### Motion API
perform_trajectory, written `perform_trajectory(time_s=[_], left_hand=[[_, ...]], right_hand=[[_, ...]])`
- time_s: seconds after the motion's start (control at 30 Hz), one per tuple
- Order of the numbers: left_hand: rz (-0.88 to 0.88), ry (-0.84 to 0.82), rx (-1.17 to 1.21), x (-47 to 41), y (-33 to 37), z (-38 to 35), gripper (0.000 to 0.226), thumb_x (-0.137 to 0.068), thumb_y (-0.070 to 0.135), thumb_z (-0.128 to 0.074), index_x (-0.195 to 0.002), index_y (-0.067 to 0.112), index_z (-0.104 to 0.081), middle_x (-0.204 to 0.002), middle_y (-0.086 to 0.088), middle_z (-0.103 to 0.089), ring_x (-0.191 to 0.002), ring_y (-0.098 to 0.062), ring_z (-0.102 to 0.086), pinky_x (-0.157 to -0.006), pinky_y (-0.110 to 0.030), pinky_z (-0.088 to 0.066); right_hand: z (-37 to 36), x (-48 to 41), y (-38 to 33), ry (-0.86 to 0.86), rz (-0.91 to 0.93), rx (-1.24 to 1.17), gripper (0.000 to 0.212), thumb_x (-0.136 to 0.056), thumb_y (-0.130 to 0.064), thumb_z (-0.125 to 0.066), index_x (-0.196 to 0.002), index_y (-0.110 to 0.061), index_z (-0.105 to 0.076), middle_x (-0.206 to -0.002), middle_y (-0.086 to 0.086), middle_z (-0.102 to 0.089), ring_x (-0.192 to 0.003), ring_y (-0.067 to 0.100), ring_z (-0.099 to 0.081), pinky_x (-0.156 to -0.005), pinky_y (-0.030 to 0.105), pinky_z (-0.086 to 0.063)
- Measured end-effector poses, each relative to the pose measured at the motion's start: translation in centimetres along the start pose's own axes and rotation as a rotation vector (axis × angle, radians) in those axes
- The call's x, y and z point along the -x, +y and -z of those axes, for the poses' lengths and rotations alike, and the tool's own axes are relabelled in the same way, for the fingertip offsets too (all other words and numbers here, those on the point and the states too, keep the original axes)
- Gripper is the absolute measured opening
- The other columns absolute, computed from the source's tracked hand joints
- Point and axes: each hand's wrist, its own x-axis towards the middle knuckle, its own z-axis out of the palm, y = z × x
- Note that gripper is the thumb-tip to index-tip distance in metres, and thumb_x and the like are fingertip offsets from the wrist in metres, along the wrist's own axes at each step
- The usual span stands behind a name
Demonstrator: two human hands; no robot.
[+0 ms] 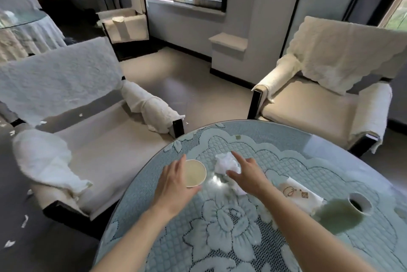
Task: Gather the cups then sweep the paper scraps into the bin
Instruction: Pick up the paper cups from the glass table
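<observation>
Forearms reach out over the round table (pixel 330 161). The left hand (pixel 174 181) curls thumb and fingers round an upright paper cup (pixel 195 172). Just beside it, the right hand (pixel 246 174) is relaxed, fingers spread on a crumpled paper (pixel 224 161). Right of that hand lies a napkin pack (pixel 297 193), then a second cup (pixel 359 204) tipped on its side at a green spill (pixel 337 218). Scraps (pixel 10 243) dot the floor well left of the left hand.

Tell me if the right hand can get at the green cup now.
Probably yes: the right hand holds nothing, fingers over the crumpled tissue, and only a flat napkin packet lies between it and the green cup.
</observation>
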Motion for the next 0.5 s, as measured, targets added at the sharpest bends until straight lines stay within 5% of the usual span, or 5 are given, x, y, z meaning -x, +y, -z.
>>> perform_trajectory(time_s=[0.2, 0.33, 0.4, 0.5], left_hand=[[-0.102, -0.031, 0.024, -1.5, -3.0, -1.6, 0.089, -0.078, 0.057, -0.064, -0.147, 0.021, -0.019, -0.141, 0.005, -0.031, -0.123, -0.010, -0.026, -0.103, -0.022, -0.024], [-0.129, -0.045, 0.128, -1.9, -3.1, -2.0, 0.084, -0.077, 0.050, -0.069, -0.144, 0.021, -0.027, -0.138, 0.000, -0.037, -0.122, -0.015, -0.035, -0.102, -0.026, -0.028], [-0.142, -0.053, 0.181, -1.8, -2.5, -2.1, 0.082, -0.077, 0.046, -0.071, -0.143, 0.021, -0.028, -0.136, 0.000, -0.041, -0.118, -0.016, -0.040, -0.098, -0.026, -0.031], [-0.128, -0.063, 0.199, -1.6, -1.2, -2.2, 0.089, -0.076, 0.047, -0.071, -0.145, 0.021, -0.020, -0.137, -0.001, -0.043, -0.117, -0.017, -0.043, -0.094, -0.027, -0.034]], right_hand=[[-2.9, -3.3, -1.0, -0.020, -0.073, 0.058, 0.058, -0.097, -0.033, -0.050, -0.149, -0.033, -0.026, -0.143, 0.016, -0.028, -0.117, 0.026, -0.048, -0.104, 0.039, -0.040], [-3.9, -2.4, -1.6, 0.048, -0.030, 0.091, 0.029, -0.095, -0.010, -0.046, -0.117, -0.006, -0.065, -0.118, 0.013, -0.062, -0.108, 0.028, -0.058, -0.093, 0.032, -0.047], [-3.0, -1.8, -2.2, 0.163, -0.039, -0.105, 0.024, -0.093, -0.004, -0.049, -0.105, 0.002, -0.069, -0.104, 0.015, -0.070, -0.092, 0.029, -0.065, -0.080, 0.035, -0.053], [-0.3, -0.5, -3.9, 0.304, 0.004, -0.449, 0.026, -0.093, -0.007, -0.055, -0.116, -0.001, -0.066, -0.106, 0.009, -0.068, -0.078, 0.011, -0.063, -0.064, 0.016, -0.050]])
